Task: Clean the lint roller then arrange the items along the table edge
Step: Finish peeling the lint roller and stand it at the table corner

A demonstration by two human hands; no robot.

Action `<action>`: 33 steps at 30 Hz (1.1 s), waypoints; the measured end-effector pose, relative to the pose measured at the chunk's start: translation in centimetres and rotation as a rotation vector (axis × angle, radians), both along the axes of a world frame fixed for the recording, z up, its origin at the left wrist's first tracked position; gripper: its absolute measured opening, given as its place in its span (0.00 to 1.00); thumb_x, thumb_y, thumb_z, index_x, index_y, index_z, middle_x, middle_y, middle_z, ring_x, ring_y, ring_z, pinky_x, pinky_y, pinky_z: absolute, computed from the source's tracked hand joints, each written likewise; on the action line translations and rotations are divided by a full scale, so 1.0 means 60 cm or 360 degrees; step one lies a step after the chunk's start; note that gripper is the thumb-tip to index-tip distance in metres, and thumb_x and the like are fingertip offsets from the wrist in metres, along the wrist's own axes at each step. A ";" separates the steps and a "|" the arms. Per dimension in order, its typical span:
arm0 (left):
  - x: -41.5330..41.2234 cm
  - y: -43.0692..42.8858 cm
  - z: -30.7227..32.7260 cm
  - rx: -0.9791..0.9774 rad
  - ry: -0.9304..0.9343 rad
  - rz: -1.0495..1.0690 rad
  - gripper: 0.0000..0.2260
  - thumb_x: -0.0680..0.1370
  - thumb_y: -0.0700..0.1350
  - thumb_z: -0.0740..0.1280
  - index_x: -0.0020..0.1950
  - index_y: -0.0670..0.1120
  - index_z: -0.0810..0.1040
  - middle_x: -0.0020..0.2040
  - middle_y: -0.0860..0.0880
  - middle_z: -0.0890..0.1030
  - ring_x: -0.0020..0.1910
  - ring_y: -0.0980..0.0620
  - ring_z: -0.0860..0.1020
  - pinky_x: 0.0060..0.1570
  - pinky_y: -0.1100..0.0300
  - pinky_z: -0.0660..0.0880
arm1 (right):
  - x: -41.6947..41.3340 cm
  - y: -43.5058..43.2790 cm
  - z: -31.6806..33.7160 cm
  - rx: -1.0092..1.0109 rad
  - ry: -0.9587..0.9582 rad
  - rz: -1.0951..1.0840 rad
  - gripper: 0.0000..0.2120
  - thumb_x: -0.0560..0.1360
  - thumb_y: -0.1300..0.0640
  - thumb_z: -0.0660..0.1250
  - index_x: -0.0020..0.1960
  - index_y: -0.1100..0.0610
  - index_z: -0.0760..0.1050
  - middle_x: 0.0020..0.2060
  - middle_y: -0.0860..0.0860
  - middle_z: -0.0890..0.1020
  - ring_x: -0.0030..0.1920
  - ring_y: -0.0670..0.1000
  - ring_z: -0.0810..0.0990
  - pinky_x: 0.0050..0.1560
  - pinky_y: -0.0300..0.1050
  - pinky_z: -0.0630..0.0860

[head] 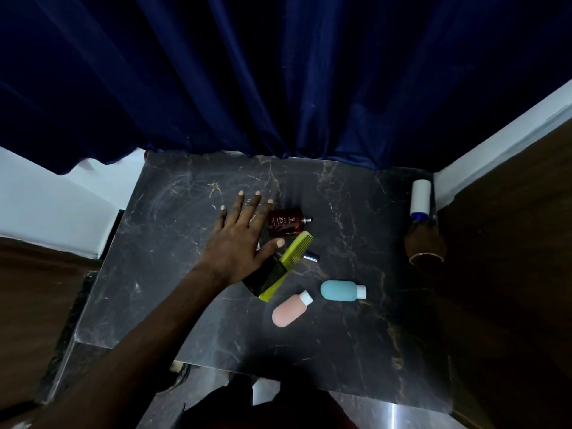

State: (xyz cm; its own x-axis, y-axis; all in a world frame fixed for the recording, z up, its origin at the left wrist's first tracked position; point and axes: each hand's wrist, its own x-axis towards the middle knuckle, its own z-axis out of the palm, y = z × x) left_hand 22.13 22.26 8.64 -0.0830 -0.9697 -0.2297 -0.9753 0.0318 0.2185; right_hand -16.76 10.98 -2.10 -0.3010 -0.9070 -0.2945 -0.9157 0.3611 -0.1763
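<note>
The lint roller (pixel 420 196) is held at the far right edge of the bench (pixel 173 230). Its white roll points away from the person, and a blue collar is seen where the roll meets the handle. The handle is hidden inside the right hand (pixel 425 244), whose fingers are curled round it. The roll is just beside the white wall that borders the bench on that side. Well to the left of that hand, the left hand (pixel 244 239) is stretched palm down over the middle of the bench, fingers straight and spread, with nothing held. Just right of its fingers a dark red perfume bottle (pixel 284 222) is laid on its side. By its thumb a green comb (pixel 286 264) is tilted across a black object (pixel 263 278). Nearer the person and to the right of the left hand, a teal bottle (pixel 340 291) and a pink bottle (pixel 291 309) are laid flat, near each other. A broad stretch of dark marble is seen between these bottles and the right hand, and another from the left hand out to the left edge. The far edge is overhung by a blue curtain (pixel 278 72).
</note>
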 end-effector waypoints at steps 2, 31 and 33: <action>-0.003 -0.001 0.001 0.0002 -0.0001 -0.0003 0.40 0.77 0.74 0.42 0.84 0.55 0.41 0.85 0.49 0.43 0.84 0.45 0.37 0.81 0.34 0.48 | 0.027 -0.001 0.006 -0.0029 -0.0023 -0.0010 0.22 0.85 0.59 0.46 0.73 0.71 0.63 0.68 0.69 0.72 0.68 0.64 0.73 0.68 0.56 0.70; 0.002 0.005 0.000 -0.0026 -0.0009 0.0025 0.39 0.78 0.74 0.43 0.84 0.56 0.42 0.85 0.50 0.41 0.83 0.46 0.35 0.81 0.35 0.47 | 0.161 -0.014 0.004 0.0037 0.0046 0.0231 0.19 0.84 0.54 0.51 0.67 0.66 0.69 0.59 0.65 0.81 0.60 0.67 0.81 0.59 0.57 0.76; -0.001 0.003 -0.002 -0.0020 -0.0001 0.0027 0.39 0.78 0.74 0.42 0.84 0.56 0.42 0.85 0.50 0.41 0.83 0.46 0.35 0.81 0.35 0.46 | 0.122 -0.016 0.000 0.0014 0.0040 0.0112 0.20 0.84 0.54 0.52 0.67 0.67 0.69 0.58 0.67 0.81 0.60 0.68 0.80 0.59 0.59 0.75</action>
State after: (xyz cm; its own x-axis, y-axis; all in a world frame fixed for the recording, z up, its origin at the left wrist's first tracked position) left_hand 22.08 22.43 8.54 -0.0666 -0.9738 -0.2175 -0.9759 0.0182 0.2175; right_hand -9.45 10.03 -2.10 -0.2441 -0.9236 -0.2956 -0.9429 0.2973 -0.1501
